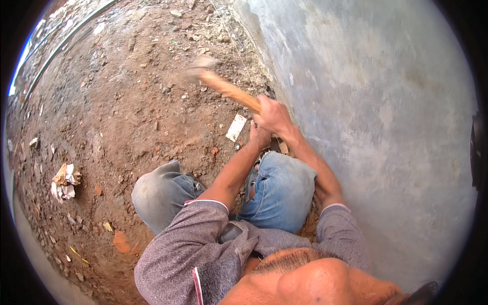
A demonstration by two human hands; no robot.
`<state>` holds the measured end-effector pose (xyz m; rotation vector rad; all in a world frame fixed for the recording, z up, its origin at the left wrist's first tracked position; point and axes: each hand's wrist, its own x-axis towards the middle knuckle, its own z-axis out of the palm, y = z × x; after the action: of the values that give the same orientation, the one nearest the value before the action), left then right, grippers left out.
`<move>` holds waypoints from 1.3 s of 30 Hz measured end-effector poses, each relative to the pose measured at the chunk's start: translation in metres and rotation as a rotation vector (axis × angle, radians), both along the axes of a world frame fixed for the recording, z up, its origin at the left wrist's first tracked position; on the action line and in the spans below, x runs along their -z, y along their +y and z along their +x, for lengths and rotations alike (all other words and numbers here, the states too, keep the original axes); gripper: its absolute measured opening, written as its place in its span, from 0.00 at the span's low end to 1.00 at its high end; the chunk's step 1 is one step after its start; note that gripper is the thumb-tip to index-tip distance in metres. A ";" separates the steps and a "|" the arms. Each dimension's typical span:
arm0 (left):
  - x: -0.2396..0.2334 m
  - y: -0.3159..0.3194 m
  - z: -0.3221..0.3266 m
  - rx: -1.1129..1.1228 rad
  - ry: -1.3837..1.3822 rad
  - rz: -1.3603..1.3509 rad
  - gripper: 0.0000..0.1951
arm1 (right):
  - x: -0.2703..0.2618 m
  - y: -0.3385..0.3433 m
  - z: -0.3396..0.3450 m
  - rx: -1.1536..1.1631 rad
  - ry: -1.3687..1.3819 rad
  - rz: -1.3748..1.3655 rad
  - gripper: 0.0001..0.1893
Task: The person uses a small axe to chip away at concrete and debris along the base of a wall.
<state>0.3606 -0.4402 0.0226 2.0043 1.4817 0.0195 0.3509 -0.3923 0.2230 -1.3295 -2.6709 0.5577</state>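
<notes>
My right hand (272,114) is closed around the lower end of a hammer's wooden handle (230,91). The hammer head (201,66) is blurred by motion and stands out to the upper left, over the soil. Below and partly behind the right hand is my left hand (261,136), low near the foot of the wall; its fingers are mostly hidden, so what it may hold cannot be told. A thin string (244,63) runs along the ground beside the wall and passes behind my right hand.
A grey plastered wall (366,126) rises close on the right. A whitish flat fragment (236,127) lies left of my hands. Around me are rough soil, stones, crumpled paper (65,183) and a broken reddish piece (121,242). A long pipe (65,45) lies at the upper left.
</notes>
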 end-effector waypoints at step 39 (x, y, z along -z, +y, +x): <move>-0.009 -0.010 0.006 -0.017 0.014 0.041 0.25 | -0.015 0.010 -0.001 -0.059 0.071 -0.008 0.13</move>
<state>0.3663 -0.4502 0.0312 2.0281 1.5184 0.0433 0.3499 -0.3821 0.2383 -1.2131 -2.6609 0.6111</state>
